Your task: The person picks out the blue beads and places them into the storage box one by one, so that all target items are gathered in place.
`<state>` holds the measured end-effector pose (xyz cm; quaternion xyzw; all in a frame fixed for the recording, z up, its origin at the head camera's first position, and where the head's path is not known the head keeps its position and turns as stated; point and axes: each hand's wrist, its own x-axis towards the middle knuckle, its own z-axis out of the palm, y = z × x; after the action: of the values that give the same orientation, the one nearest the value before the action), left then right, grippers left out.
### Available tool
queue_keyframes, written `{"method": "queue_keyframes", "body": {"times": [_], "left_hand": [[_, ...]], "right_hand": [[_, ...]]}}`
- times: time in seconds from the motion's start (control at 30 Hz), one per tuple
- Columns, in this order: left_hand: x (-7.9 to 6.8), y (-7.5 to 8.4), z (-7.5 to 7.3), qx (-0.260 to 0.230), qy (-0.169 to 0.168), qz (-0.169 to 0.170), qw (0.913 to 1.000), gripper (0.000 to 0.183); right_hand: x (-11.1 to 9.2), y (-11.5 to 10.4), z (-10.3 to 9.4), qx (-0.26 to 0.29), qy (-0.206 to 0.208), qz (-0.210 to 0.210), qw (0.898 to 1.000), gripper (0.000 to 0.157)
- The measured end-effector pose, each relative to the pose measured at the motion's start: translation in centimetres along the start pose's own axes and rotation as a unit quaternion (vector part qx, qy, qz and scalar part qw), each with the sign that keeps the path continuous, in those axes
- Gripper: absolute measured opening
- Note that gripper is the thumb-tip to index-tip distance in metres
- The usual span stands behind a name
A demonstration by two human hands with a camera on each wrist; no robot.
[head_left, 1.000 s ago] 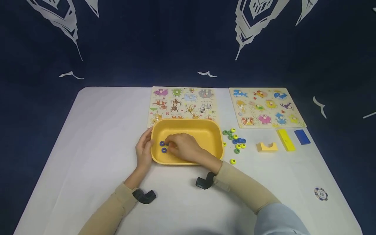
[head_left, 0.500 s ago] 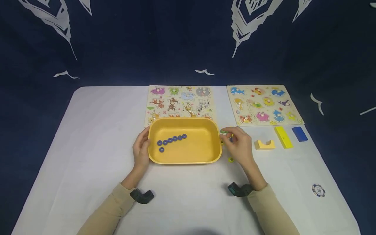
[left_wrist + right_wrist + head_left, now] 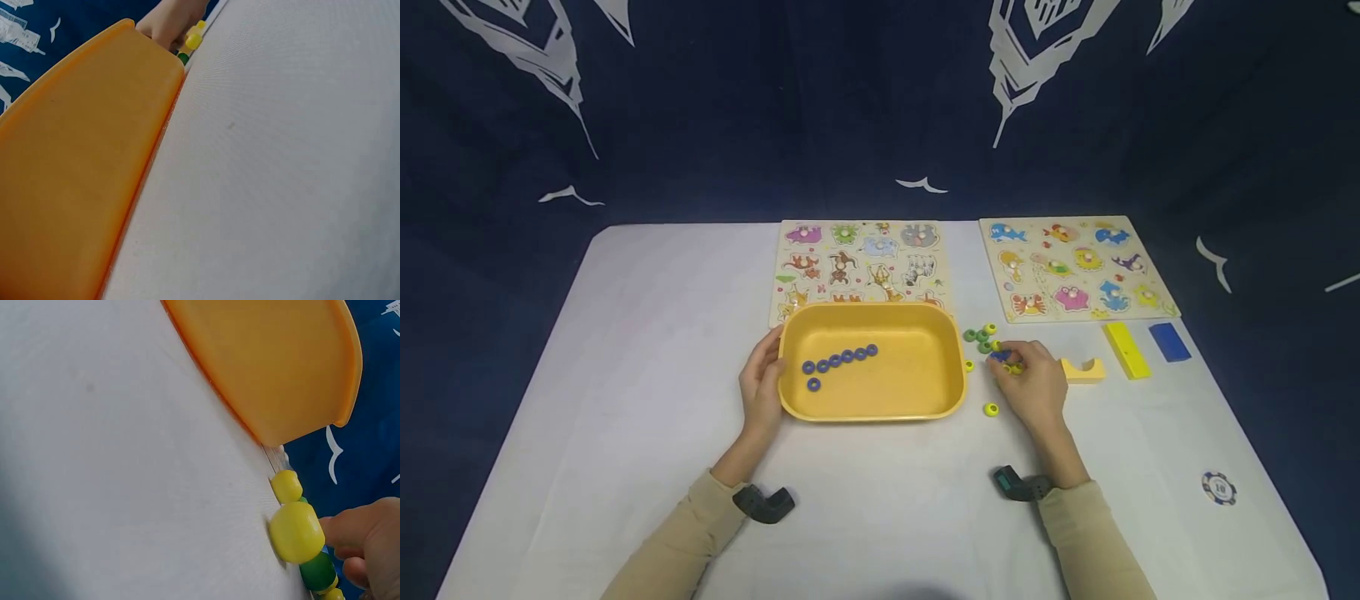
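My left hand point(image 3: 762, 387) holds the left end of a yellow plastic tray point(image 3: 880, 404), thumb at the rim. Inside the tray lie several blue ring-like beads point(image 3: 835, 361), most in a slanting row. To the right of it, my right hand point(image 3: 1033, 385) is down at the loose beads, its thumb and finger on either side of blue beads point(image 3: 999, 356). Whether it pinches one is too small to tell. Green beads point(image 3: 983, 337) and yellow beads point(image 3: 991, 410) lie around it. The right wrist view shows a yellow bead point(image 3: 297, 532) in front of the right hand's fingertips, hiding them.
Behind the tray lies an animal puzzle board point(image 3: 857, 258), partly covered by it. A sea-animal puzzle board point(image 3: 1078, 271) is at the back right. Nearby are an arched block point(image 3: 1086, 372), a yellow block point(image 3: 1126, 350), a blue block point(image 3: 1169, 342) and a poker chip point(image 3: 1219, 488).
My right hand has left the tray's inside and moved right, past the green beads to the blue ones. The row of blue beads in the tray has come into view. The left hand stays put.
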<state>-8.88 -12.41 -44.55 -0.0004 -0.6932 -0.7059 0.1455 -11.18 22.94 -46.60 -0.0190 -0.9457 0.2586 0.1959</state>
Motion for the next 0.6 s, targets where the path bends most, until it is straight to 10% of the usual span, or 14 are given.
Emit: {"method": "queue_keyframes", "body": {"times": [0.3,0.6], "left_hand": [[0.0,0.1,-0.2,0.002,0.003,0.002,1.0000,0.044],[0.3,-1.7,-0.4,-0.021,0.003,0.011,0.9997,0.044]], "right_hand": [[0.0,0.0,0.6,-0.056,0.003,-0.013,0.998,0.026],[0.5,-2.0,-1.1,0.001,-0.008,-0.045,0.999,0.023]]}}
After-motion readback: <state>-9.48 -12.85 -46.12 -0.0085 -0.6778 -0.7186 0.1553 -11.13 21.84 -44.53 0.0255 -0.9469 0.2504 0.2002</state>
